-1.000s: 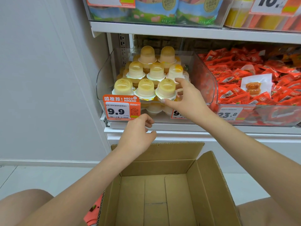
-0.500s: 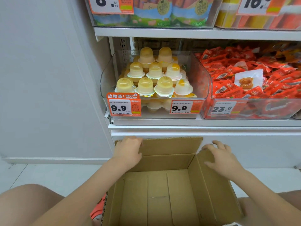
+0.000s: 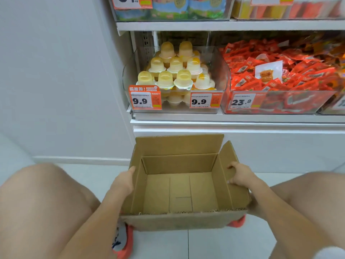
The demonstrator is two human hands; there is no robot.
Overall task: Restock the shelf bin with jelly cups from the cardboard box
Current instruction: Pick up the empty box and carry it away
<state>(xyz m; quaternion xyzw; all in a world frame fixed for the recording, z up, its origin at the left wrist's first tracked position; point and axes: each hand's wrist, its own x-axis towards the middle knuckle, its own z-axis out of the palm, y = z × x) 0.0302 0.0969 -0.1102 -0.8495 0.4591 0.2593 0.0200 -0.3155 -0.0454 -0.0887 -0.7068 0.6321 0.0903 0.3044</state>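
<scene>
Several yellow jelly cups [image 3: 173,71] stand stacked in tiers inside a clear shelf bin [image 3: 223,71] with two 9.9 price tags. Below it, an open cardboard box [image 3: 179,163] sits on the floor between my knees, and its inside shows bare cardboard. My left hand [image 3: 123,182] grips the box's left wall, thumb at the rim. My right hand [image 3: 240,176] grips the right side flap, fingers curled over its edge.
A neighbouring clear bin [image 3: 280,103] holds red snack packets, priced 23.8. More packaged goods fill the shelf above [image 3: 205,25]. A white wall [image 3: 56,71] stands at left; the floor is white tile. My knees flank the box, orange footwear beneath it.
My right hand left the jelly cups in the bin and came down to the box's right flap. My left hand moved from the far flap to the left wall. The view pulled back.
</scene>
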